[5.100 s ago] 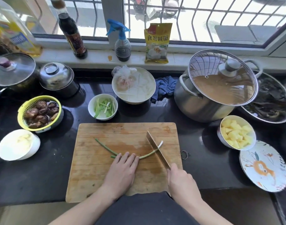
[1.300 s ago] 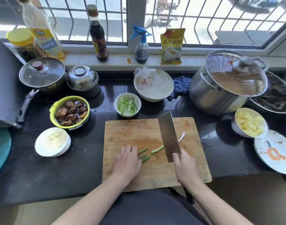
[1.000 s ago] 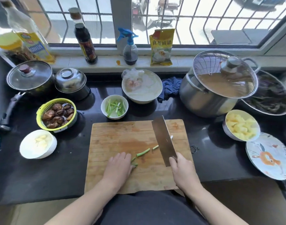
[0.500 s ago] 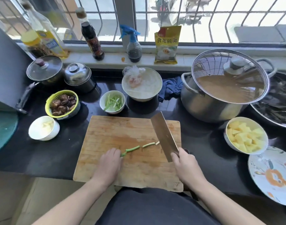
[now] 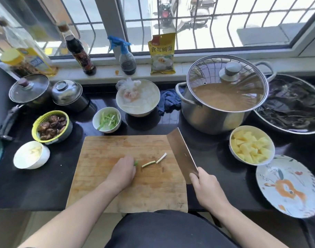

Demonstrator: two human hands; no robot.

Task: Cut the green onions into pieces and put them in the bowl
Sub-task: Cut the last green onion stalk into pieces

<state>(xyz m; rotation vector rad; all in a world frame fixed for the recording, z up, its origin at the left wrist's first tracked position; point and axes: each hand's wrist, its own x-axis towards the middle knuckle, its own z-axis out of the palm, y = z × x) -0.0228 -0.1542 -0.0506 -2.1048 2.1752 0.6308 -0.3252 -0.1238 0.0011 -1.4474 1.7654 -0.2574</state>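
Green onion pieces lie near the middle of the wooden cutting board (image 5: 103, 158): a pale green piece (image 5: 148, 163) and a whitish root-end piece (image 5: 161, 157) at about two o'clock from the left hand (image 5: 123, 171), apart from each other and from the hand. That hand rests palm down on the board with its fingers curled under, and a green onion tip (image 5: 136, 163) sticks out at its knuckles, so it seems to pinch or cover more pieces, though how many I cannot tell. At three o'clock of the board, the right hand (image 5: 205, 187) wraps around the handle of a cleaver (image 5: 181, 154), whose broad blade is lifted off the wood and tilts up toward eleven o'clock over the board's right edge. At twelve o'clock, just past the board's far edge, stands a small white bowl (image 5: 106, 120) with green onion strips (image 5: 108, 119) inside. Farther round the dark countertop (image 5: 27, 185): a yellow-green basket of mushrooms (image 5: 52, 125) at ten o'clock, a lidded steel stockpot (image 5: 222, 97) at one o'clock, and a bowl of potato chunks (image 5: 251, 145) at three o'clock
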